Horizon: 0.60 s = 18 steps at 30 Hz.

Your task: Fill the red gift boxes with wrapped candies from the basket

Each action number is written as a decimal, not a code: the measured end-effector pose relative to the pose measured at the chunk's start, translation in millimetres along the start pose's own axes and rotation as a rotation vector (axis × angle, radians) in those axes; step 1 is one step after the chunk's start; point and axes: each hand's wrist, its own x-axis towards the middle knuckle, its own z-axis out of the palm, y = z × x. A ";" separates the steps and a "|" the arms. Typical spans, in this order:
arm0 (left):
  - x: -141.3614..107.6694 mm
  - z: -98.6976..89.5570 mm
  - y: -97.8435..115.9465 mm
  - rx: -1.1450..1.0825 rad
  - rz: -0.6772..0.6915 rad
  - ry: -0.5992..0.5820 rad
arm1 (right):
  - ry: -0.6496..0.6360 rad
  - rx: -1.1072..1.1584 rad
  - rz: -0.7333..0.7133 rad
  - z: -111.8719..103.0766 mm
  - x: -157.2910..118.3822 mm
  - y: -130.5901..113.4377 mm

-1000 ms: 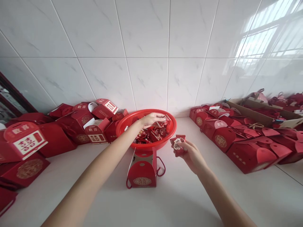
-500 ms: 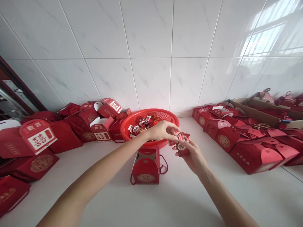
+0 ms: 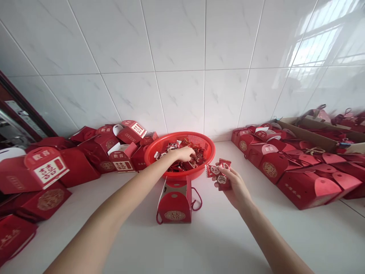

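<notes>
A round red plastic basket [image 3: 210,156] holds many wrapped candies [image 3: 173,144]. My left hand [image 3: 184,153] reaches down into it with bent fingers; the fingertips are lost among the candies, and I cannot make out whether they grip one. To the right of the basket, my right hand [image 3: 234,182] is closed round several red wrapped candies [image 3: 223,179], one marked "520". In front of the basket stands a red gift box [image 3: 174,207] with its top open and cord handles at its sides. Neither hand touches this box.
Red gift boxes [image 3: 99,146] are piled on the left, some with white label panels. More red boxes [image 3: 308,186] stand in rows on the right, beside a cardboard carton [image 3: 322,142]. A white tiled wall [image 3: 182,99] rises behind the white counter [image 3: 137,243].
My left hand has left the candies in my right hand and moved left and down into the basket. My right hand has stayed nearly in place, its candies now more fully in sight.
</notes>
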 end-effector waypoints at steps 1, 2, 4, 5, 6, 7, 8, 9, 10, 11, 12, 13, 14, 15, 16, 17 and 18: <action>2.0 2.2 -1.7 0.037 -0.029 -0.032 | -0.004 -0.001 0.000 0.0 0.1 0.3; 3.7 3.8 -3.3 0.068 -0.055 -0.061 | -0.005 -0.002 0.001 -0.1 0.2 0.4; 6.3 5.6 -6.0 0.111 -0.091 -0.108 | -0.004 -0.004 0.006 -0.3 0.0 0.4; 7.4 6.0 -7.2 0.125 -0.099 -0.123 | -0.004 -0.006 0.008 -0.4 -0.2 0.3; 8.5 6.5 -8.1 0.134 -0.102 -0.134 | -0.005 -0.010 0.009 -0.4 -0.5 0.2; 9.5 6.9 -8.9 0.140 -0.102 -0.140 | -0.007 -0.016 0.010 -0.3 -0.8 0.2; 10.5 7.4 -9.7 0.143 -0.101 -0.145 | -0.011 -0.021 0.009 -0.2 -1.1 0.2; 11.3 7.9 -10.7 0.143 -0.101 -0.147 | -0.015 -0.027 0.008 0.0 -1.4 0.3; 11.9 8.3 -11.9 0.138 -0.101 -0.143 | -0.019 -0.032 0.007 0.2 -1.6 0.4; 12.2 8.3 -13.6 0.130 -0.104 -0.133 | -0.025 -0.038 0.006 0.3 -1.7 0.5; 12.1 7.9 -15.9 0.117 -0.106 -0.115 | -0.030 -0.044 0.005 0.4 -1.7 0.7; 11.5 7.0 -18.8 0.100 -0.105 -0.088 | -0.034 -0.049 0.004 0.4 -1.7 0.8; 10.6 5.8 -22.2 0.079 -0.101 -0.057 | -0.036 -0.053 0.004 0.3 -1.5 1.0; 9.2 4.2 -26.1 0.055 -0.095 -0.023 | -0.038 -0.056 0.005 0.2 -1.4 1.2; 7.6 2.5 -30.0 0.029 -0.087 0.008 | -0.038 -0.057 0.005 0.0 -1.2 1.5; 5.9 0.8 -33.8 0.002 -0.078 0.036 | -0.038 -0.058 0.006 -0.1 -1.1 1.8; 4.2 -0.7 -37.3 -0.027 -0.067 0.059 | -0.040 -0.061 0.008 -0.3 -1.0 2.2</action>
